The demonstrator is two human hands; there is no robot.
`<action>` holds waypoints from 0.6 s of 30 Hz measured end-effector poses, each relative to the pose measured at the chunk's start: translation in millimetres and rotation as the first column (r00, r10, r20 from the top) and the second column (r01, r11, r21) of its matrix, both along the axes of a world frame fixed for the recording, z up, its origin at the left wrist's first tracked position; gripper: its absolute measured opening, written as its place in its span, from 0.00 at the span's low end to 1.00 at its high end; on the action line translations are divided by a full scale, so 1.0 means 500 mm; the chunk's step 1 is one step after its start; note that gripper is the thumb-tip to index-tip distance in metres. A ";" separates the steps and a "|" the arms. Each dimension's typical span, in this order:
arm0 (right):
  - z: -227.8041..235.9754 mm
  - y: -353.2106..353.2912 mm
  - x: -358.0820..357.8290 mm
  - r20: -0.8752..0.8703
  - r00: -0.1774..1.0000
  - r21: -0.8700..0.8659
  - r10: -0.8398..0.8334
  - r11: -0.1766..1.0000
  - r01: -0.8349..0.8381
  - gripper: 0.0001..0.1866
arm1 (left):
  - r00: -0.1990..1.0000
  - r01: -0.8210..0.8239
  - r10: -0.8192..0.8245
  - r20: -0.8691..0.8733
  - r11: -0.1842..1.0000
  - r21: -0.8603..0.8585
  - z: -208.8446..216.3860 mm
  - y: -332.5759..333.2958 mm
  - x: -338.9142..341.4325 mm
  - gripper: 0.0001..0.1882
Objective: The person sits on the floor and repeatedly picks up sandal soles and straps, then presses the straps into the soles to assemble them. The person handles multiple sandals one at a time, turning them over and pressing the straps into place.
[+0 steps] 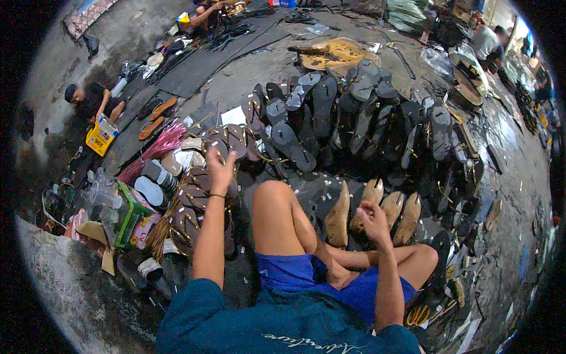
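I sit cross-legged on the floor with both forearms raised in front of me. My left hand (221, 171) is open, thumb and fingers apart, above a cluster of brown thong sandals (186, 221). Nothing shows in it. Over the wooden shoe lasts (338, 219) by my bent leg is my right hand (375, 222), its fingers curled together. Whatever they may hold is too small or hidden to make out. Several lasts stand side by side, toes pointing away from me. Dark sandal soles (287, 144) spread in a wide pile beyond my knees.
To the left lie pink strips (154, 152), a green box (133, 215), a clear plastic cup (106, 190) and orange sandals (154, 127). A worn yellowish board (342, 54) lies past the soles. Other people sit at the left (97, 100), far back (203, 15) and far right (492, 44).
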State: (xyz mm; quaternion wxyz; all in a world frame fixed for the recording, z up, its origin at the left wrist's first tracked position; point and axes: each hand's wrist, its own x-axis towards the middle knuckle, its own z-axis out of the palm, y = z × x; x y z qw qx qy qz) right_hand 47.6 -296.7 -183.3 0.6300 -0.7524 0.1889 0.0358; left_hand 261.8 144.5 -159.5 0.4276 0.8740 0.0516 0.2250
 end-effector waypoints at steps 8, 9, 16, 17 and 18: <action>0.019 0.009 -0.075 -0.024 0.996 -0.098 0.085 0.991 -0.087 0.22 | 0.841 0.386 -0.266 -0.471 0.905 0.179 -0.061 -0.245 0.187 0.29; 0.034 0.006 -0.099 0.007 0.999 -0.083 0.054 0.995 -0.053 0.20 | 0.842 0.375 -0.254 -0.476 0.910 0.176 -0.079 -0.261 0.211 0.30; -0.011 -0.021 -0.192 -0.153 0.988 0.048 -0.006 0.999 0.013 0.19 | 0.921 -0.062 -0.033 -0.388 0.971 -0.230 -0.223 -0.306 0.484 0.28; -0.021 -0.008 -0.170 -0.077 0.993 0.046 0.092 0.995 -0.088 0.21 | 0.944 -0.129 0.101 -0.315 0.989 -0.069 -0.216 -0.169 0.554 0.27; -0.029 -0.025 -0.190 -0.119 0.992 -0.040 0.035 0.998 -0.040 0.23 | 0.899 -0.179 0.018 -0.437 0.926 -0.331 -0.238 -0.297 0.546 0.26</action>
